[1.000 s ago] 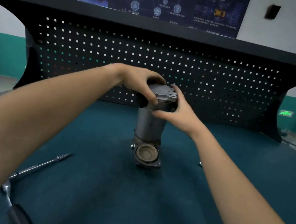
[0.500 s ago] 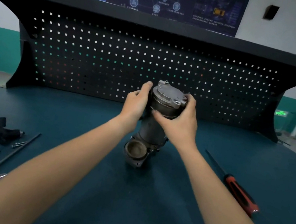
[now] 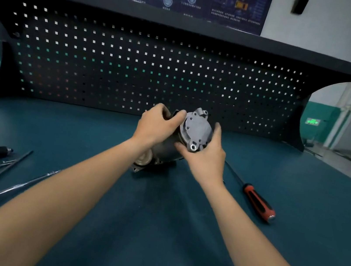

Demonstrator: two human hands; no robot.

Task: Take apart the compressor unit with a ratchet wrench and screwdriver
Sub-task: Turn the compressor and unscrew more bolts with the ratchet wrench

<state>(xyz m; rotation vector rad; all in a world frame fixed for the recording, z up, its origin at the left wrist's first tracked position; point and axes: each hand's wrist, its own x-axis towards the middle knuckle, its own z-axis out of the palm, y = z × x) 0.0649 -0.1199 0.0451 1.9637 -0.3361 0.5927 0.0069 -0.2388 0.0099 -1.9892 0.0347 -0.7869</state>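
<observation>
A: Where do we have the grey cast-metal cylindrical compressor unit (image 3: 196,131)?

B: Tilted, lower end on the dark teal surface (image 3: 154,233). Our left hand (image 3: 157,125) curls round its body, our right hand (image 3: 205,160) grips the cap's rim. It's likely heavy, rigid and slick, so we hold both ends.

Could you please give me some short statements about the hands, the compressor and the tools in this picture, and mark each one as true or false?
1. Both the left hand and the right hand grip the compressor unit. True.
2. The compressor unit stands upright. False: it is tilted, with its top end leaning to the right.
3. The screwdriver lies on the table, to the right of the right forearm. True.
4. The left hand holds the ratchet wrench. False: it lies on the table at the left, and no hand touches it.
</observation>
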